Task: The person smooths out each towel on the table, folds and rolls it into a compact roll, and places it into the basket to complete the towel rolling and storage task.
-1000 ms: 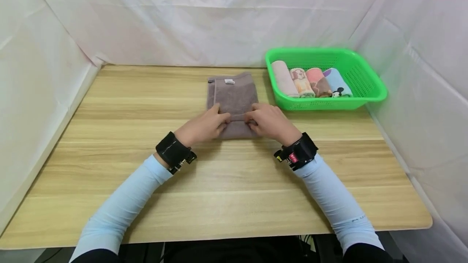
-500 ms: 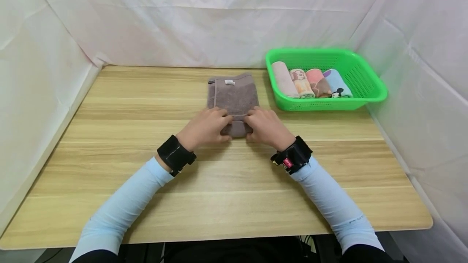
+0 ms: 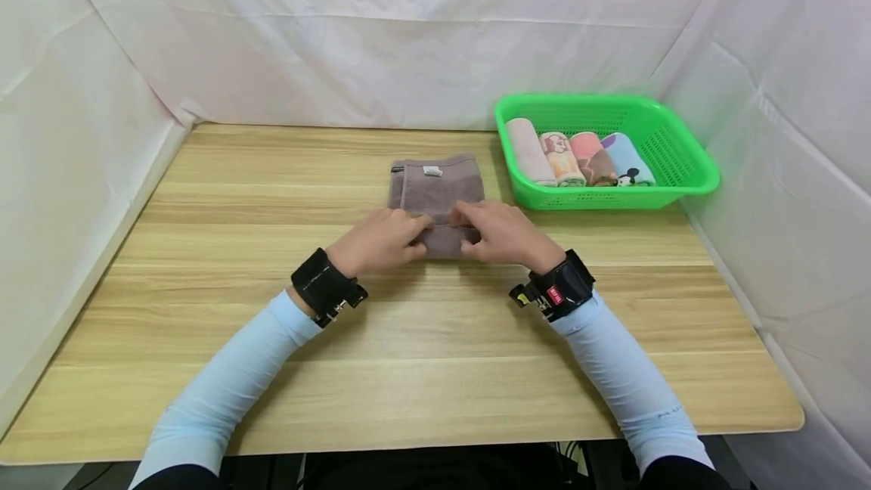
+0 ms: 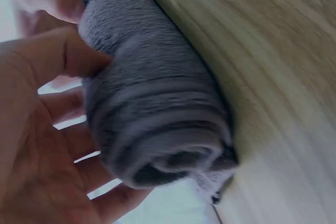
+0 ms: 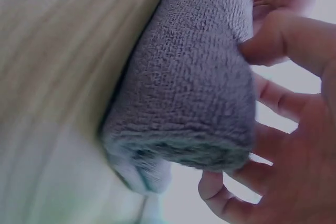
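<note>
A grey-brown towel (image 3: 445, 189) lies on the table, with its near end rolled up and its far part flat, a small white label near the far edge. My left hand (image 3: 381, 240) holds the left part of the roll. In the left wrist view, the thumb presses the near side of the rolled towel (image 4: 152, 72) and the fingers curl over its top; the spiral end shows. My right hand (image 3: 505, 234) holds the right part likewise. The right wrist view shows its thumb on the near side of the towel roll (image 5: 184, 72), fingers over the other side.
A green plastic basket (image 3: 680, 199) stands at the back right, holding several rolled towels: a pale pink one (image 3: 529, 151), a patterned yellow one (image 3: 562, 159), a pink and brown one (image 3: 593, 159) and a blue one (image 3: 627, 159). White cloth walls (image 3: 340, 59) border the wooden table (image 3: 435, 376).
The towel's far edge has come nearer to me. Both hands drew back along the roll's near side, then shifted forward a little, and the right hand's fingers have spread further over it.
</note>
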Demonstrator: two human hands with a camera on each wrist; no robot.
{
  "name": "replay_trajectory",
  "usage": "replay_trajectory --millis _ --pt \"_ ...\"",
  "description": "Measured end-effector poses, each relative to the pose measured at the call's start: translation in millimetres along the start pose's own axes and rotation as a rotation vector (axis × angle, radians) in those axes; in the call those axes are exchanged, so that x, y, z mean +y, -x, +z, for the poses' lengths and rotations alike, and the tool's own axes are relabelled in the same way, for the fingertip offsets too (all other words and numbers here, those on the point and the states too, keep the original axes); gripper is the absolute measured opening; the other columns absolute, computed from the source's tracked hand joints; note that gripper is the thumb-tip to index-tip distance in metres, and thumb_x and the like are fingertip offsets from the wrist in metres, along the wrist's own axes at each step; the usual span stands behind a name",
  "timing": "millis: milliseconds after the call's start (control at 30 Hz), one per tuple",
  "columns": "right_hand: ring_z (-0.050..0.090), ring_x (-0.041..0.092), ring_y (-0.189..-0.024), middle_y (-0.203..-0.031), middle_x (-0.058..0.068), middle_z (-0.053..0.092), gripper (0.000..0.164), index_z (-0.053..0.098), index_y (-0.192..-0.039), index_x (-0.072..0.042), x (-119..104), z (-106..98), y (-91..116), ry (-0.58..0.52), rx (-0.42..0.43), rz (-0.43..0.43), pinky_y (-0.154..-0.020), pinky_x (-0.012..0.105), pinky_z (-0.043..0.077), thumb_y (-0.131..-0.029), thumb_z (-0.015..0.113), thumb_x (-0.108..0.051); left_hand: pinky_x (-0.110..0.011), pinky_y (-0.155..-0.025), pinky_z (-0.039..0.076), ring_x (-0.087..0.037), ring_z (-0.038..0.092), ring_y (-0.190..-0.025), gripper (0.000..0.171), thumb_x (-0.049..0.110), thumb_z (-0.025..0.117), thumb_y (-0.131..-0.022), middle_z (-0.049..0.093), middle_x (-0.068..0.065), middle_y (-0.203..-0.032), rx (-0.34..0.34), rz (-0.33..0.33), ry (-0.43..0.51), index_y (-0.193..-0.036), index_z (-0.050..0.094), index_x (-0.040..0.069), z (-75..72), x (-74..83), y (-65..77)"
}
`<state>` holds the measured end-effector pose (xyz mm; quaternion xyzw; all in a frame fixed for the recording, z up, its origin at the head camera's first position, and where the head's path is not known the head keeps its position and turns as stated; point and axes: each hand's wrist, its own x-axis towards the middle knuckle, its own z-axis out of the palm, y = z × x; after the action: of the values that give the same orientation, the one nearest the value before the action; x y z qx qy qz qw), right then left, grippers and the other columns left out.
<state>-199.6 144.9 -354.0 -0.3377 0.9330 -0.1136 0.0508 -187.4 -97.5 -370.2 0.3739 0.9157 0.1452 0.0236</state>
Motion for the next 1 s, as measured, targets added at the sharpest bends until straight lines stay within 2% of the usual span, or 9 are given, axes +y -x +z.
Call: replay_trajectory --millis 67,200,267,333,467,567,767,867,1000 --pt "0.065 0.020 -0.090 -0.107 0.000 0.068 0.037 0.067 -0.115 -0.018 -3 -3 2 0.062 0.029 -0.017 -0.073 0.040 0.055 -0.083 0.081 -0.031 -0.032 -0.063 0.048 -0.016 0.056 -0.069 0.026 0.019 0.057 -0.102 0.066 -0.004 -0.087 -0.030 -0.021 0.046 -0.122 0.067 0.006 0.9 -4.0 -2.6" --pt "0.067 0.021 -0.084 -0.099 0.001 0.072 0.036 0.073 -0.115 -0.015 -5 -2 0 0.130 0.081 -0.035 -0.068 0.041 0.055 -0.083 0.083 -0.029 -0.040 -0.084 0.054 -0.021 0.062 -0.091 0.041 0.020 0.043 -0.107 0.070 -0.011 -0.113 -0.071 -0.078 0.135 -0.140 0.059 0.003 3.8 -12.8 -9.1" --pt "0.067 0.021 -0.082 -0.096 0.002 0.074 0.033 0.074 -0.117 -0.015 -1 2 -4 0.106 0.097 -0.026 -0.066 0.040 0.054 -0.086 0.077 -0.025 -0.042 -0.090 0.053 -0.023 0.062 -0.098 0.043 0.022 0.039 -0.107 0.069 -0.014 -0.119 -0.072 -0.099 0.164 -0.142 0.056 0.003 4.4 -15.7 -11.6" --pt "0.066 0.021 -0.080 -0.096 0.003 0.075 0.033 0.074 -0.120 -0.014 4 6 -7 0.047 0.091 -0.002 -0.064 0.039 0.052 -0.088 0.072 -0.022 -0.042 -0.088 0.052 -0.024 0.062 -0.098 0.041 0.023 0.039 -0.108 0.067 -0.015 -0.122 -0.048 -0.103 0.173 -0.143 0.054 0.008 4.1 -17.0 -12.6" --pt "0.062 0.020 -0.077 -0.097 0.007 0.074 0.035 0.073 -0.124 -0.011 14 8 -10 -0.067 0.049 0.043 -0.063 0.034 0.047 -0.090 0.066 -0.019 -0.040 -0.076 0.053 -0.026 0.060 -0.091 0.031 0.022 0.053 -0.106 0.062 -0.013 -0.119 0.070 -0.023 0.041 -0.134 0.062 0.016 -1.4 -12.4 -10.6" --pt "0.059 0.019 -0.077 -0.097 0.008 0.072 0.034 0.072 -0.123 -0.008 16 8 -11 -0.120 0.018 0.057 -0.063 0.031 0.044 -0.092 0.064 -0.019 -0.041 -0.077 0.055 -0.027 0.060 -0.094 0.031 0.029 0.068 -0.099 0.062 -0.011 -0.117 0.146 0.043 -0.117 -0.127 0.071 0.016 -7.1 -5.4 -6.2" --pt "0.056 0.021 -0.078 -0.092 0.007 0.067 0.032 0.071 -0.120 -0.006 18 6 -12 -0.180 -0.012 0.059 -0.067 0.031 0.041 -0.093 0.060 -0.018 -0.048 -0.096 0.054 -0.030 0.061 -0.113 0.068 0.046 0.089 -0.079 0.065 -0.011 -0.124 0.113 0.072 -0.309 -0.131 0.069 0.008 -7.3 8.4 -2.1" --pt "0.052 0.020 -0.075 -0.083 0.006 0.060 0.026 0.070 -0.114 -0.004 20 8 -12 -0.219 -0.021 0.047 -0.067 0.031 0.039 -0.092 0.060 -0.015 -0.048 -0.099 0.054 -0.032 0.063 -0.116 0.063 0.037 0.091 -0.079 0.066 -0.013 -0.127 0.118 0.092 -0.365 -0.129 0.069 0.005 -2.2 10.5 -2.2" --pt "0.056 0.020 -0.077 -0.084 0.008 0.063 0.023 0.070 -0.110 -0.004 21 9 -11 -0.216 -0.035 0.030 -0.070 0.032 0.044 -0.091 0.062 -0.014 -0.043 -0.088 0.057 -0.030 0.068 -0.102 0.042 0.023 0.085 -0.082 0.071 -0.012 -0.115 0.120 0.106 -0.338 -0.116 0.071 0.003 4.9 9.5 -4.1"
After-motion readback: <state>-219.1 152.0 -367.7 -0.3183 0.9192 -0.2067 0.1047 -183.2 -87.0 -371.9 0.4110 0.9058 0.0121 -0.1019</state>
